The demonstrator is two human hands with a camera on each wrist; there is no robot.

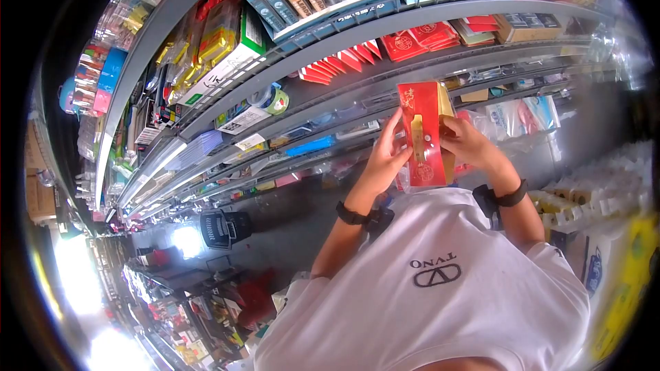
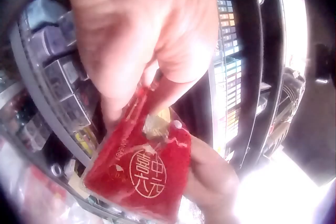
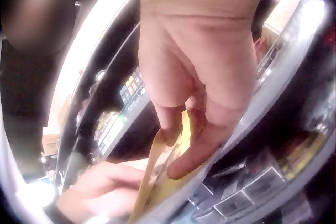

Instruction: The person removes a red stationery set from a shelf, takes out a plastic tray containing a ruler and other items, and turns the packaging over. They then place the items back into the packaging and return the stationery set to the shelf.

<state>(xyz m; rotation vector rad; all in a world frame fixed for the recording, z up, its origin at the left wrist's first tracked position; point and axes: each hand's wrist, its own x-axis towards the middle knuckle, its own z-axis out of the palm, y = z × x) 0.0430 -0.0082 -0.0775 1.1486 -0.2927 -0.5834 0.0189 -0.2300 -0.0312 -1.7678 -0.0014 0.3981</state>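
Red envelope (image 1: 425, 148), just one, stands right of center in the head view, gold characters and a round emblem on its front, yellow inner side (image 1: 448, 165) showing. Two hands, wrists strapped in black: the left hand (image 1: 388, 154) grips its left edge; the right hand (image 1: 471, 142) pinches the yellow side, fingers bent.

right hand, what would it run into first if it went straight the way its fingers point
The red packet, already at the right hand's fingers; past that, perhaps the left hand on its other side, though depth is unclear.
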